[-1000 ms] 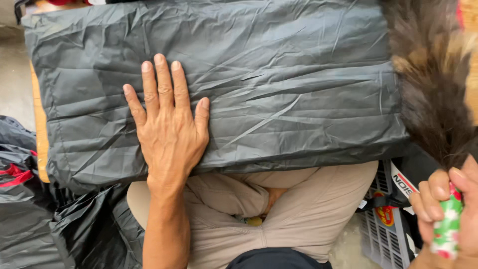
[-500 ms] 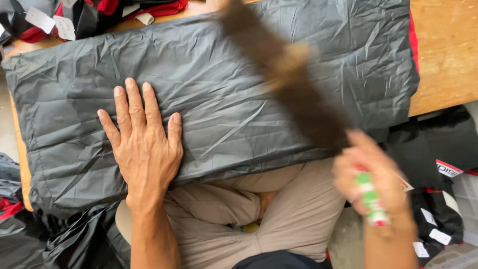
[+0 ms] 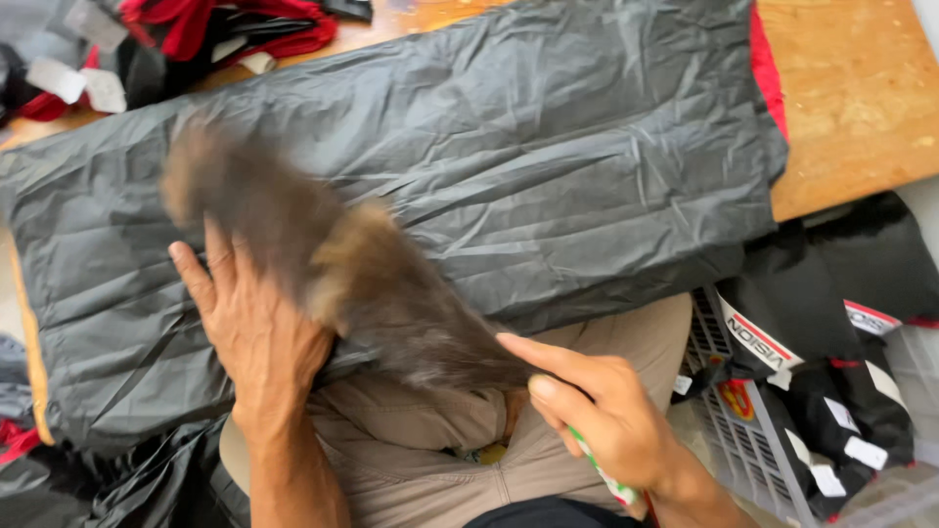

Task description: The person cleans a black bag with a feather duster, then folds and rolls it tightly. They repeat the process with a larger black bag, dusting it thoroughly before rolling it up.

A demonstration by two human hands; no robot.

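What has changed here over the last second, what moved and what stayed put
The right hand, gripping the feather duster by its handle, swung the brown feathers from the far right edge leftward across the grey folded garment; they now blur over the left hand. Nothing was picked up or let go. The left hand stayed pressed flat on the garment, which stayed on the wooden table.

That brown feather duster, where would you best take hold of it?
By the striped green, white and red handle, from the near right side, as the right hand does. The brown feather duster has soft, loose plumes; only the thin stick end gives a firm grip.
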